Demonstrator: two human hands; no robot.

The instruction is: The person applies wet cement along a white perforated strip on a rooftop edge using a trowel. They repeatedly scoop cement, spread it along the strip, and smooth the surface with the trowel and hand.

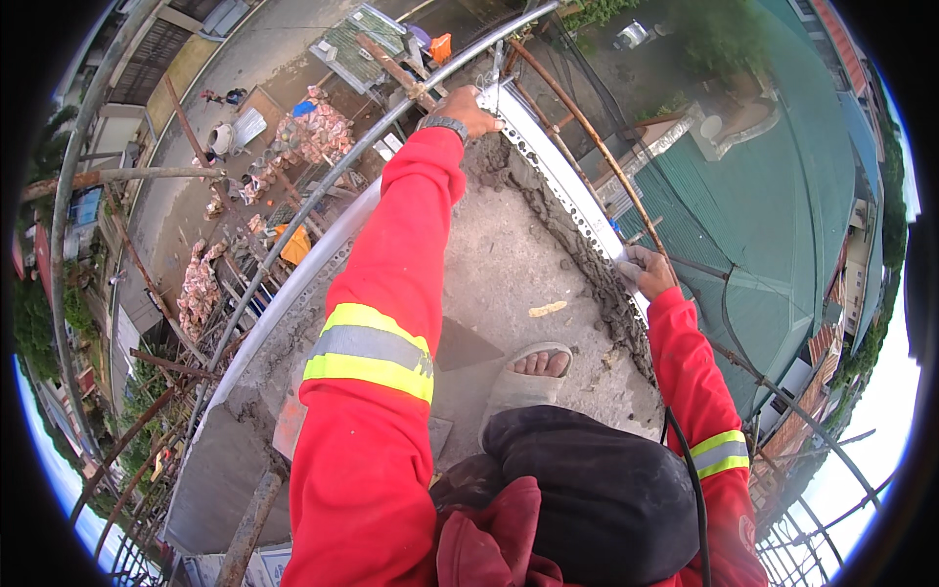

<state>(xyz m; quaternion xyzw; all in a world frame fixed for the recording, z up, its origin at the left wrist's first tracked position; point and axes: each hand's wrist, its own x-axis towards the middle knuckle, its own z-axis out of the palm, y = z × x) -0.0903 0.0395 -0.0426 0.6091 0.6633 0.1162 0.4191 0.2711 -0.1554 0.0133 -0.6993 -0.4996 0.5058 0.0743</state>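
Note:
A white perforated corner bead (564, 174) runs along the right edge of a high concrete ledge (499, 264). Wet grey mortar (544, 201) lies in a rough band along its inner side. At the far corner, my left hand (466, 113), with a watch on the wrist, grips the bead's end between thumb and fingers. Nearer to me, my right hand (647, 271) pinches the same strip at the outer edge. A second white perforated strip (293, 291) follows the left edge of the ledge, partly hidden by my left sleeve.
My sandaled foot (533, 380) stands on the ledge. A metal scaffold pipe (377, 127) passes outside the left edge, and a rusty pole (592, 137) beyond the right. Far below are orange-pink sacks (318, 132) and a street. A green roof (743, 225) lies to the right.

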